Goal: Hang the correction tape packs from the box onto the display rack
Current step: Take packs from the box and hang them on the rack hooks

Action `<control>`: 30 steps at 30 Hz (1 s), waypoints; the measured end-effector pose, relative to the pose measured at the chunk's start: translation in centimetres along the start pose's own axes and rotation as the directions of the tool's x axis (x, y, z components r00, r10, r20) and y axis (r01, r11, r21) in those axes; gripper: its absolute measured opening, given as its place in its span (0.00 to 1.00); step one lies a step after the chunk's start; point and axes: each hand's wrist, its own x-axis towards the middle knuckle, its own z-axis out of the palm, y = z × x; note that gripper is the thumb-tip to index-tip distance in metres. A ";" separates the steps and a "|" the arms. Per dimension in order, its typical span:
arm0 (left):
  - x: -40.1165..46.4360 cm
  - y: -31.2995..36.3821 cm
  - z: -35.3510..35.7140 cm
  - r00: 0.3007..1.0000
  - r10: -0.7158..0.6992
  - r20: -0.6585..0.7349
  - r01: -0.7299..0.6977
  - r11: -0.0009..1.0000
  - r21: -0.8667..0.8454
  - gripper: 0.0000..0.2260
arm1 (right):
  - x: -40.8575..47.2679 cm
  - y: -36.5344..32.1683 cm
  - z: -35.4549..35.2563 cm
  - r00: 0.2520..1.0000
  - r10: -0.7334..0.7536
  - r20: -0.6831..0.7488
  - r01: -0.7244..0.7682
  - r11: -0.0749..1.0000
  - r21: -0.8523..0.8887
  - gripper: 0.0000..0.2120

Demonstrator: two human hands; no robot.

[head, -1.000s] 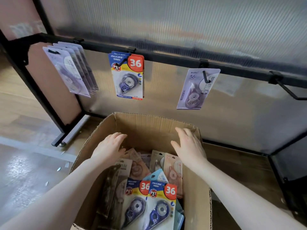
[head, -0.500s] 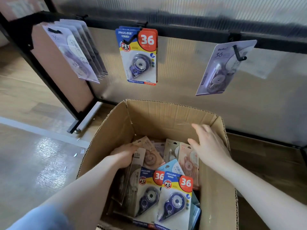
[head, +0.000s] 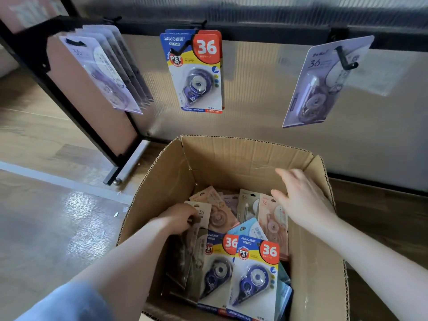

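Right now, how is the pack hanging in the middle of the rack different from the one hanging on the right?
The middle pack is bright blue, yellow and red with a big white 36; the right pack is pale purple with a thin 36. The middle pack hangs straight; the right pack tilts. Both hang on black hooks and hold a correction tape.

On the blue pack hanging on the rack (head: 194, 70) we read "JINUO", "PET", a big "36", "CORRECTION TAPE" and "SMOOTH". The front blue pack in the box (head: 253, 278) shows "JINUO", "SUPER VALUE", "PET", "36". The lilac hanging pack (head: 317, 86) shows "36".
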 end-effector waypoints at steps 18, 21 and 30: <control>-5.7 2.1 -6.1 0.948 0.229 -0.221 -0.230 0.973 0.018 0.04 | -0.8 -1.1 1.7 0.952 -0.054 0.301 0.106 0.981 -0.160 0.20; -6.7 2.1 -6.4 0.938 0.250 -0.240 -0.251 0.968 0.028 0.03 | -1.0 -1.5 2.8 0.900 -0.086 0.427 0.199 0.953 -0.227 0.17; -7.2 0.7 -6.2 0.926 0.269 -0.267 -0.268 0.963 0.041 0.03 | -0.8 -1.7 6.0 0.803 -0.017 0.596 0.237 0.926 -0.293 0.14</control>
